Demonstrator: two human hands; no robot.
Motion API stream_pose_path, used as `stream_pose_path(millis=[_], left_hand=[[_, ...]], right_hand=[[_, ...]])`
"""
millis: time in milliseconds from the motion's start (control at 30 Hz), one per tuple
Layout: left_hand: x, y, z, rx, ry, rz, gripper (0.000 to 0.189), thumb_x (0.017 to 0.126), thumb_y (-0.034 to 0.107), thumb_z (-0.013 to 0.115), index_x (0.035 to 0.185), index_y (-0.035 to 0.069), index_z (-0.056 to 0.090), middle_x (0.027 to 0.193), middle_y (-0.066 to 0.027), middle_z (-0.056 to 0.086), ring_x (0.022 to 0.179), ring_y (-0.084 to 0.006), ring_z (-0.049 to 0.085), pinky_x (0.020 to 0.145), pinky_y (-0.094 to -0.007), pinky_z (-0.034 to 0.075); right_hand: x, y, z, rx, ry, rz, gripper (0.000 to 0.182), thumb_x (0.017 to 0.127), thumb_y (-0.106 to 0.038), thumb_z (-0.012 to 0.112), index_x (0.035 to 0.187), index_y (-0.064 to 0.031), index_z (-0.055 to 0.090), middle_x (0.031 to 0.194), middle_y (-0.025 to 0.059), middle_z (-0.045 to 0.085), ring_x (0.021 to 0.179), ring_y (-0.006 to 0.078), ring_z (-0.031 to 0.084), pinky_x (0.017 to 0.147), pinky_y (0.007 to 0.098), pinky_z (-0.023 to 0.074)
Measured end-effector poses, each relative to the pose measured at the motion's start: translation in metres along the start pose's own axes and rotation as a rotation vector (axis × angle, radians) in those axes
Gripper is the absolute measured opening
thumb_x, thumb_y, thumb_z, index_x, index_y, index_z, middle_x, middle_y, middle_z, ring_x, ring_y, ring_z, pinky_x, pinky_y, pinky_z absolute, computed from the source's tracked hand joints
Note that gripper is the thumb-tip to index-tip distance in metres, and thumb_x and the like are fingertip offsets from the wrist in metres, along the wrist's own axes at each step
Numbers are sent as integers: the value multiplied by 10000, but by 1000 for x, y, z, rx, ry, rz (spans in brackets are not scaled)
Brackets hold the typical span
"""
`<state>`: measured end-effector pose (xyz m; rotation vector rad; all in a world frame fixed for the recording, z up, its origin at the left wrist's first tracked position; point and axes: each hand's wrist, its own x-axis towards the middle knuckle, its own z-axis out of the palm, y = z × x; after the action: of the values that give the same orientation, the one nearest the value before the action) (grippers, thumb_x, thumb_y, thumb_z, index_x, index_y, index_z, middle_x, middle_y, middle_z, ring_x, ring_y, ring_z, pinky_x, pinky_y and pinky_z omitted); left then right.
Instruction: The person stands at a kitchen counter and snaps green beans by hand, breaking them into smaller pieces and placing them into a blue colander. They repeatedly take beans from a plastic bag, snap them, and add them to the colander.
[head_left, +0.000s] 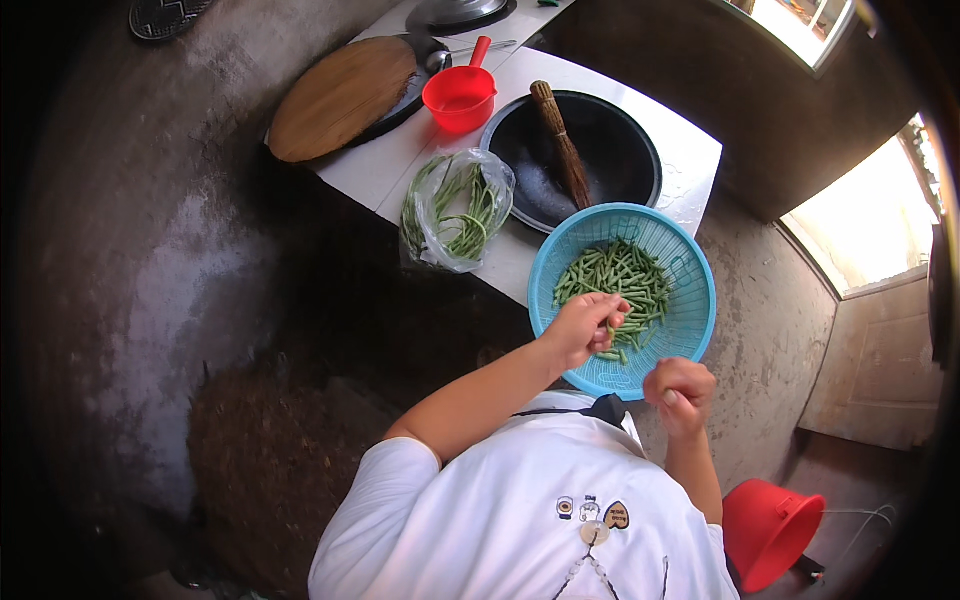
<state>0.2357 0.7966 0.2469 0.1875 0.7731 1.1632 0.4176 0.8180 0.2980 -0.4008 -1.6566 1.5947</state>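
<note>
A blue plastic colander (694, 300) is in front of my body, partly over the edge of the white tiled counter. Short pieces of green bean (619, 281) are heaped inside it. Above the heap, my left hand (585, 330) pinches a small yellowish-green bean piece (611, 331) between thumb and fingers. My right hand (681, 394) is curled into a fist at the colander's near right rim; whether anything is inside it is hidden. Left of the colander, a clear plastic bag (491, 161) holds whole long beans (469, 232).
Behind the colander is a black wok (622, 142) with a bundled-twig brush (562, 142) lying in it. A red plastic dipper (459, 101) and a round wooden lid (345, 97) are on the white tiled counter (375, 180). A red bucket (769, 532) is low on my right.
</note>
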Motion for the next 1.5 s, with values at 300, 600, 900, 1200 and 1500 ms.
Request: stream_pose_path(millis=[300, 600, 900, 1200, 1500], left_hand=[[53, -16, -53, 852, 86, 204, 387, 881, 235, 503, 1157, -35, 485, 889, -87, 569, 577, -128, 566, 504, -252, 458], [1, 57, -182, 1246, 682, 598, 209, 807, 188, 572, 925, 19, 604, 886, -131, 564, 775, -254, 572, 680, -318, 463], [-7, 109, -257, 1572, 782, 289, 514, 767, 261, 608, 1192, 31, 432, 1172, -151, 477, 983, -357, 526, 808, -426, 440], [-15, 98, -265, 1601, 560, 431, 480, 746, 171, 624, 1174, 42, 450, 1140, -111, 458, 982, -323, 528, 778, -404, 463], [-23, 86, -278, 1603, 481, 588, 555, 716, 122, 643, 1212, 43, 409, 1183, -130, 433, 1031, -321, 492, 815, -387, 452]], right_hand=[[-16, 23, -111, -1579, 529, 632, 344, 895, -286, 414, 766, -11, 576, 726, 135, 552, 689, 289, 547, 670, 414, 421], [66, 90, -11, -896, 214, 315, 76, 824, -75, 549, 816, -1, 562, 710, 111, 520, 629, 229, 540, 566, 300, 428], [218, 237, 160, -909, -220, 242, 130, 765, -153, 580, 827, -65, 654, 768, 125, 613, 724, 310, 603, 642, 389, 479], [270, 313, 204, -1369, -211, 642, 297, 760, -290, 544, 768, -13, 653, 780, 187, 634, 742, 327, 628, 673, 406, 496], [281, 228, 170, -649, 198, 377, 290, 828, -224, 562, 682, 25, 536, 524, 63, 462, 503, 105, 383, 472, 290, 338]])
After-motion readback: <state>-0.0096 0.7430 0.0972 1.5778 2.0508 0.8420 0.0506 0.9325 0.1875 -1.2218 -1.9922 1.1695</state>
